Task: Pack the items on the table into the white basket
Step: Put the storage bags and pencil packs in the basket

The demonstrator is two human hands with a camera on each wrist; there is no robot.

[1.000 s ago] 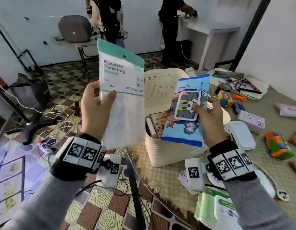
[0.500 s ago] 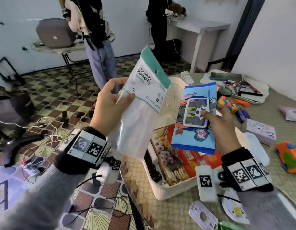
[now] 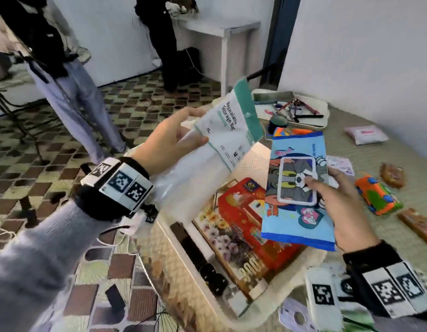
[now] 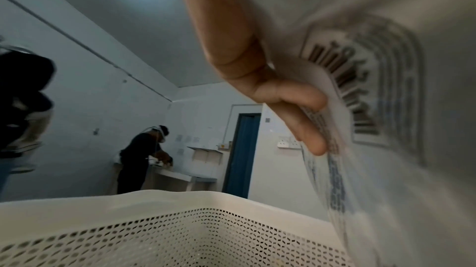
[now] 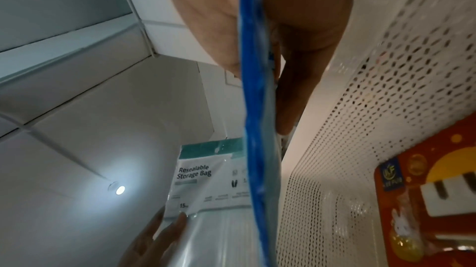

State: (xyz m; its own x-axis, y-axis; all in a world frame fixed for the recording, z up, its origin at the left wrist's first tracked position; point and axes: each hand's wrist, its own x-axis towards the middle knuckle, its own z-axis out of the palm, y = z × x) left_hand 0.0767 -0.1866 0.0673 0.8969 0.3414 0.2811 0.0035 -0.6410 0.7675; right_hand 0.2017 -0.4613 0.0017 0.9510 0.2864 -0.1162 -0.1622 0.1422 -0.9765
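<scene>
L hand (image 3: 169, 142) grips storage bag (image 3: 222, 140), R hand (image 3: 337, 202) wipes pack (image 3: 296, 195), over basket (image 3: 310, 257).

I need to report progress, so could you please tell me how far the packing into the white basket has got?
Done: a red box and a floral box already stand in the white perforated basket. In hand: the left hand holds a resealable storage bag pack, and the right hand holds a blue cartoon wipes pack, both above the basket. Left: an orange-green toy car, a white-pink packet and more on the table.
</scene>
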